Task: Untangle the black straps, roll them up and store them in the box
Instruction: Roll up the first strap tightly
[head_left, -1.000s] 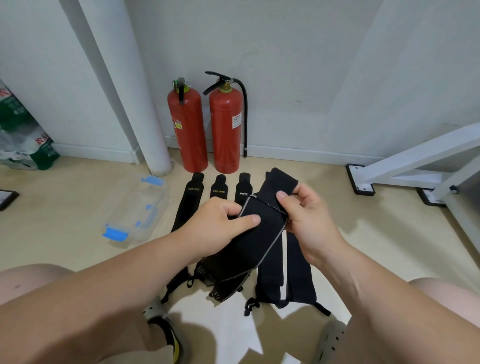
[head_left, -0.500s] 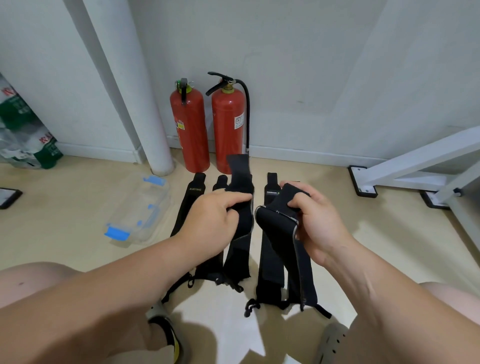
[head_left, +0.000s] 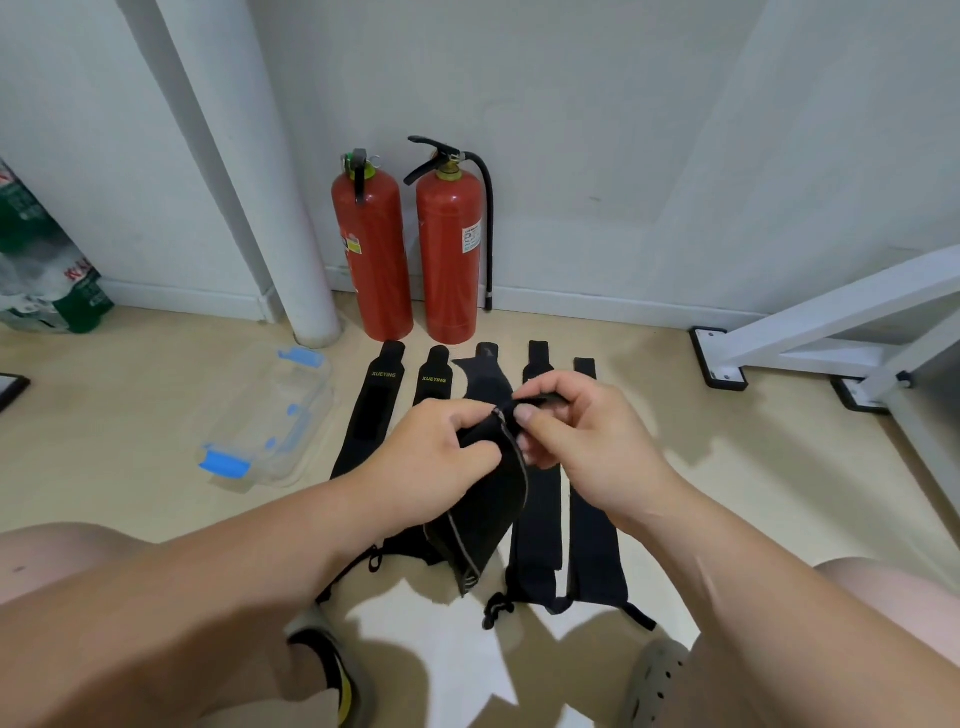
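1. Black straps (head_left: 537, 519) lie flat and side by side on the floor (head_left: 130, 395), stretching from the person's feet towards the wall. They look untangled already, though the cords at their near ends bunch close together.
2. One strap, the held strap (head_left: 488, 499), is lifted above the row. The left hand (head_left: 441, 457) grips its upper part, and the right hand (head_left: 587, 431) pinches the top end between thumb and fingers. The rest hangs loosely down towards the floor.
3. By this look, rolling of the first strap is only beginning. No finished roll is in sight.
4. The box (head_left: 270, 421), clear plastic with blue clips, sits on the floor to the left of the row, apart from it. No strap shows inside it, so every strap seems to need rolling and storing.
5. The floor is smooth and beige, and meets a white wall.
6. Two red fire extinguishers (head_left: 371, 249) stand against that wall just beyond the straps, with a white pipe (head_left: 244, 171) to their left.
7. A white metal frame (head_left: 831, 322) stands at the right, and a green and white bag (head_left: 41, 280) at the far left.
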